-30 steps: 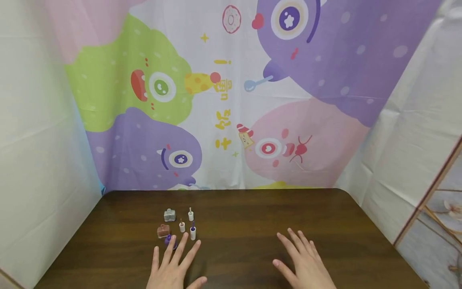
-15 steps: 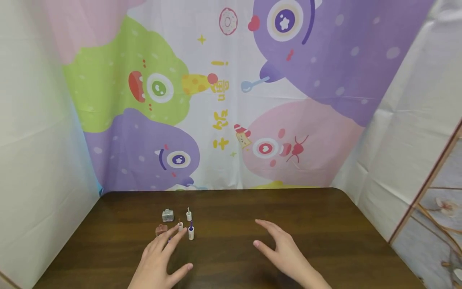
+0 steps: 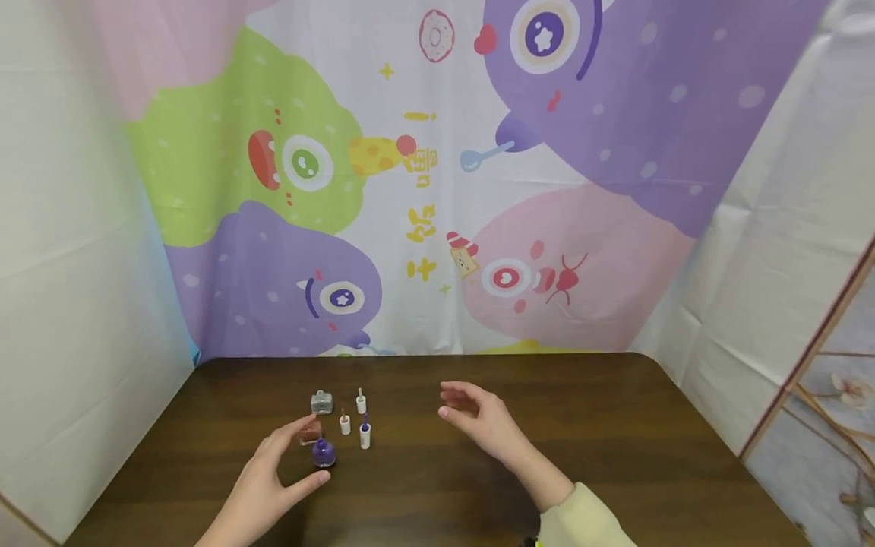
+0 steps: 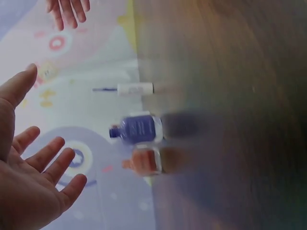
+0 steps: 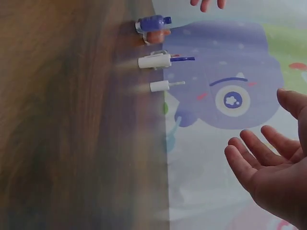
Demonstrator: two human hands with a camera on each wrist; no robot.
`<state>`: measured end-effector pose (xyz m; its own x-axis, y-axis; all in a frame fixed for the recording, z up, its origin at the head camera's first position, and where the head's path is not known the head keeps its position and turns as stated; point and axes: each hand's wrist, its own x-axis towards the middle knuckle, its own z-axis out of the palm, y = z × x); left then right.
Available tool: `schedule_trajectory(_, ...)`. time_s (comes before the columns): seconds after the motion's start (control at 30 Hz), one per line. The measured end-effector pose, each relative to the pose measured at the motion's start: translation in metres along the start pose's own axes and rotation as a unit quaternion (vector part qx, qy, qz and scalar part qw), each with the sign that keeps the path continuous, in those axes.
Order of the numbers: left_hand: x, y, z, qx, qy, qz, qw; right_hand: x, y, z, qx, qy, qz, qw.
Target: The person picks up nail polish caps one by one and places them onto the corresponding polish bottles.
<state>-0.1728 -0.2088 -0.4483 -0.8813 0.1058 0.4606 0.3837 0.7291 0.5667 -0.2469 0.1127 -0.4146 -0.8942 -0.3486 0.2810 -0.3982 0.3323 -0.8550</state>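
My left hand hovers around the purple nail polish bottle, thumb and fingers apart and nothing between them. That bottle stands uncapped; in the left wrist view its bare neck shows. Behind it is a reddish-brown polish bottle, partly covered by my fingers, and farther back a silver one. Three white caps stand to the right with brushes pointing up: one with a purple brush, one with a brownish brush, one with a pale brush. My right hand floats right of the caps, holding nothing.
The dark wooden table carries the bottles and caps on its left half. A cartoon-printed curtain hangs along its back edge. White fabric walls stand at both sides.
The left hand has moved off the purple bottle's top to its left and front side, uncovering it. The right hand has travelled left and farther back, toward the caps.
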Motion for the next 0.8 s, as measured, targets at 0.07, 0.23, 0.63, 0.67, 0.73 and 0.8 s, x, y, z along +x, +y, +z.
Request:
schedule_trajectory(0.07, 0.001, -0.006, -0.002, -0.014, -0.008, -0.022, 0.9996, 0.004, -0.009, 0.003, 0.005, -0.007, 0.002, 1.0000)
schedule_trajectory(0.23, 0.004, -0.019, -0.006, -0.043, -0.028, -0.064, 0.9966, 0.016, -0.013, 0.015, 0.011, -0.019, -0.001, 0.9998)
schedule_trajectory(0.63, 0.009, -0.042, -0.004, -0.107, -0.112, -0.164, 0.9742, 0.047, 0.039, 0.059, 0.063, 0.000, 0.048, 0.9968)
schedule_trajectory(0.67, 0.009, -0.043, -0.004, -0.116, -0.117, -0.173, 0.9710, 0.048, 0.040, 0.062, 0.068, 0.000, 0.052, 0.9963)
schedule_trajectory(0.73, 0.010, -0.046, -0.003, -0.129, -0.126, -0.183, 0.9665, 0.049, 0.043, 0.067, 0.073, -0.001, 0.061, 0.9955)
schedule_trajectory(0.8, 0.010, -0.047, -0.001, -0.138, -0.137, -0.191, 0.9623, 0.049, 0.045, 0.072, 0.081, -0.004, 0.072, 0.9941)
